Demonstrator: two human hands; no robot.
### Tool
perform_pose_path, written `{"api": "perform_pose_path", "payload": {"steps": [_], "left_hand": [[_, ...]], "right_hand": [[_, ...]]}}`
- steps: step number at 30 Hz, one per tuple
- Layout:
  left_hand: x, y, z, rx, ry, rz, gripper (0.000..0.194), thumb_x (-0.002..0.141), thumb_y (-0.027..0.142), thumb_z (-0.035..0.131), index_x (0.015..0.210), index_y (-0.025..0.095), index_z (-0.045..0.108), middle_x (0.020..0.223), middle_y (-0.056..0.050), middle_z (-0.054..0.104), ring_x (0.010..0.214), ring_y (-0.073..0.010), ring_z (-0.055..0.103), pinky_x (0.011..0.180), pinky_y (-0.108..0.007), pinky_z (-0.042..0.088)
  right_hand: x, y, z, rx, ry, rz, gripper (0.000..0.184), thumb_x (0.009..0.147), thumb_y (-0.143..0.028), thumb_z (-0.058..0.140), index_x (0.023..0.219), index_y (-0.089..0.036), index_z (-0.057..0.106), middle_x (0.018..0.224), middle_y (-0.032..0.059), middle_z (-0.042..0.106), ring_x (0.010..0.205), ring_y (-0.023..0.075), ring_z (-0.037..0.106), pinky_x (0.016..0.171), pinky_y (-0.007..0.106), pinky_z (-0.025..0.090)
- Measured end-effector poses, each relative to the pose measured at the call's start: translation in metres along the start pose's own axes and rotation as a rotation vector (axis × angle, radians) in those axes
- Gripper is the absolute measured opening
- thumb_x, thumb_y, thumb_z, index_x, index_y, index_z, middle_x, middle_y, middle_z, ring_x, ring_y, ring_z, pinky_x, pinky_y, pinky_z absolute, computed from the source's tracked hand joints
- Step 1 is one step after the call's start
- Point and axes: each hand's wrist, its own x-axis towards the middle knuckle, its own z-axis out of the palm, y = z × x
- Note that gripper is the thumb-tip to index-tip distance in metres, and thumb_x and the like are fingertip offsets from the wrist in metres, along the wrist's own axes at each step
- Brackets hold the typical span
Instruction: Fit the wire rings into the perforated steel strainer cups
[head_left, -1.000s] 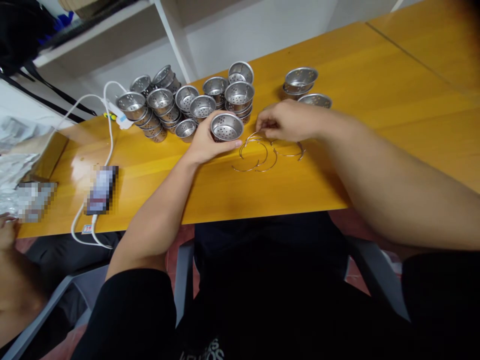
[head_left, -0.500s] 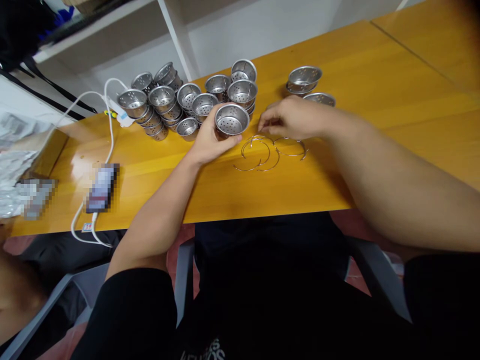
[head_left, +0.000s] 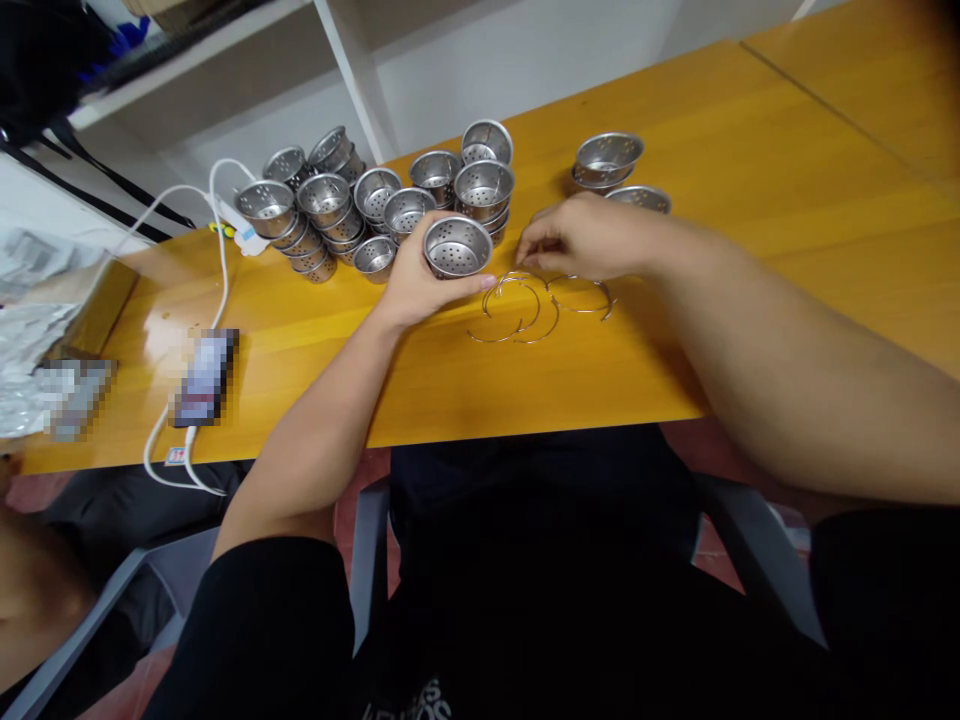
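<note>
Yellow wooden desk (head_left: pixel 450 390), running wide beneath both grips. Beyond the grips, a pale shelf unit (head_left: pixel 346 85), standing behind the desk's far edge.

Past the left grip and to its left, a large crowd of perforated metal cups (head_left: pixel 324 198), many in stacks, mouths mostly upward, some leaning. Beyond the right grip, a smaller group of similar cups (head_left: pixel 609 158), partly hidden by the wrist.

Left grip (head_left: pixel 416 288): wrapped around the side of one cup, thumb reaching out along the near side. Right grip (head_left: pixel 581 235): palm down, fingers curled inward, low over the desk; whether pinching anything, impossible to tell.

Well to the left of the left grip, a blurred phone (head_left: pixel 206 378), lying near a white cable (head_left: pixel 223 260).

Within the left grip, the held cup (head_left: pixel 457 247), open mouth up and tilted slightly toward the viewer, holes visible in the base; now a touch lower than half a second ago.

Between the grips and nearer the viewer, several thin curved wires (head_left: pixel 539 303), loosely overlapping on the desk. Just changed: from one wire apparently reaching the right fingertips a second ago to wires seemingly lying lower, just beside those fingertips. Likely meaning: cup and wires separate for now, with nothing visibly joining them.
</note>
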Motion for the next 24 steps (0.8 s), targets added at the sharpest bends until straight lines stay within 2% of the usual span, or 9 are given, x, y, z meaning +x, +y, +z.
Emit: {"api": "perform_pose_path", "payload": {"steps": [6,14,16,20,24], "left_hand": [[0.001,-0.006,0.006,-0.022,0.008,0.008,0.128,0.082,0.116,0.093,0.174,0.032,0.063,0.175,-0.018,0.077,0.164,-0.0424,0.080,0.145,-0.068,0.063],[-0.001,-0.012,0.003,-0.003,0.026,0.027,0.122,0.082,0.113,0.097,0.166,0.031,0.066,0.163,-0.015,0.082,0.155,-0.0409,0.082,0.145,-0.068,0.063],[0.000,-0.011,0.002,0.003,0.031,0.006,0.122,0.082,0.113,0.097,0.167,0.032,0.066,0.162,-0.015,0.082,0.155,-0.0408,0.082,0.145,-0.068,0.063],[-0.001,-0.006,0.005,-0.003,0.016,-0.020,0.122,0.083,0.114,0.095,0.170,0.034,0.063,0.165,-0.015,0.079,0.154,-0.0399,0.082,0.142,-0.066,0.064],[-0.005,0.003,0.014,-0.040,-0.026,-0.072,0.131,0.075,0.114,0.100,0.171,0.035,0.060,0.161,-0.015,0.078,0.153,-0.0400,0.083,0.140,-0.065,0.066]], "right_hand": [[-0.001,-0.008,-0.004,0.003,-0.016,0.017,0.009,0.106,-0.027,0.078,0.110,-0.029,0.085,0.118,0.0107,0.093,0.108,0.0365,0.084,0.107,0.053,0.060],[-0.006,-0.021,-0.012,0.017,0.025,0.050,0.018,0.098,-0.016,0.082,0.105,-0.027,0.069,0.105,0.0100,0.082,0.096,0.0303,0.074,0.097,0.047,0.057],[-0.009,-0.024,-0.014,0.046,0.062,0.045,0.022,0.098,-0.023,0.086,0.102,-0.029,0.066,0.100,0.0085,0.079,0.093,0.0308,0.071,0.096,0.049,0.057],[-0.011,-0.037,-0.010,0.211,0.175,0.029,0.030,0.098,-0.048,0.090,0.102,-0.032,0.065,0.096,0.0075,0.076,0.088,0.0313,0.064,0.089,0.051,0.056],[-0.008,-0.053,0.000,0.340,0.227,0.073,0.037,0.107,-0.065,0.083,0.112,-0.031,0.069,0.101,0.0087,0.078,0.085,0.0283,0.066,0.084,0.048,0.056]]}}
